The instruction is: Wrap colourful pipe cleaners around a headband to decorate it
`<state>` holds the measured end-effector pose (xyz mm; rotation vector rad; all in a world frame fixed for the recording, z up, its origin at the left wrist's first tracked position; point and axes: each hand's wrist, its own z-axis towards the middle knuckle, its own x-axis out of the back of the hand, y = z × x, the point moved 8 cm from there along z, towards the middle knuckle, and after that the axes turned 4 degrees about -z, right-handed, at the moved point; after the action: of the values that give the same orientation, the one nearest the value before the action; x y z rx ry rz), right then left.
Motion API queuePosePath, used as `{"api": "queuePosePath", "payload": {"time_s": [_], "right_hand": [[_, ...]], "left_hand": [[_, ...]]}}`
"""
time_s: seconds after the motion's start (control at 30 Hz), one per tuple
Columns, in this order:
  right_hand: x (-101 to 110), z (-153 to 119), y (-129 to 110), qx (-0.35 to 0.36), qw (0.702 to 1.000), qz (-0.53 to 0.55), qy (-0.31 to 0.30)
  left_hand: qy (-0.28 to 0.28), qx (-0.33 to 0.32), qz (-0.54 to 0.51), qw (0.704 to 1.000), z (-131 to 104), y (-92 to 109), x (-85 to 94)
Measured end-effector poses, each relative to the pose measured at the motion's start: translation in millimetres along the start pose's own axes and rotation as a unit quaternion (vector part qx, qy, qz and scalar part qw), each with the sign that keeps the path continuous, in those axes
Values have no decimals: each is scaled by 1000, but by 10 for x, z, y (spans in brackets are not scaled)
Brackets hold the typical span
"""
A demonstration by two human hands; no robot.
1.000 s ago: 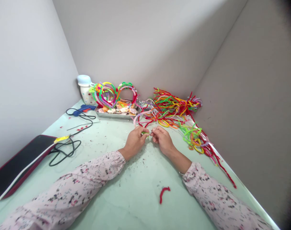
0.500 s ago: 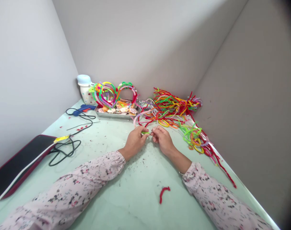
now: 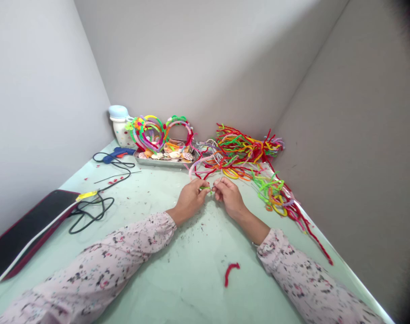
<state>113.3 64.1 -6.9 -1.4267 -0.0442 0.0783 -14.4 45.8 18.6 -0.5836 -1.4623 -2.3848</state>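
Near the middle of the table my left hand (image 3: 190, 200) is closed, pinching a short green pipe cleaner (image 3: 205, 187) between thumb and fingers. Just to its right, my right hand (image 3: 232, 200) is also closed, with a thin pale grey strand (image 3: 221, 173), apparently a pipe cleaner, at its fingertips. A small gap separates the two sets of fingertips, and a bit of green shows in it. Closer to me lies a short red pipe cleaner (image 3: 230, 272). My fingers hide most of what they hold.
Behind my hands is a metal tray (image 3: 157, 162) of shells with colourful headbands (image 3: 147, 135). A heap of pipe cleaners (image 3: 241, 146) spreads along the right. At left are a bottle (image 3: 119, 126), a blue glue gun (image 3: 119, 154), looped black cable (image 3: 90, 216) and a black mat (image 3: 32, 225).
Between the fingertips, the end of the green pipe cleaner now points downward. Both hands have stayed in nearly the same place.
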Motion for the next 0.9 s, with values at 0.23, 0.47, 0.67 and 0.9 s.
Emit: {"api": "queuePosePath", "payload": {"time_s": [0.23, 0.47, 0.67, 0.9], "right_hand": [[9, 7, 9, -3, 1000, 11, 1], [14, 13, 33, -2, 1000, 7, 4], [22, 8, 30, 9, 1000, -15, 6], [21, 6, 25, 16, 999, -36, -2]], "left_hand": [[-9, 29, -1, 1000, 0, -35, -21], [-24, 39, -13, 999, -7, -30, -46], [-32, 46, -24, 998, 0, -51, -57], [-43, 41, -30, 998, -8, -52, -70]]}}
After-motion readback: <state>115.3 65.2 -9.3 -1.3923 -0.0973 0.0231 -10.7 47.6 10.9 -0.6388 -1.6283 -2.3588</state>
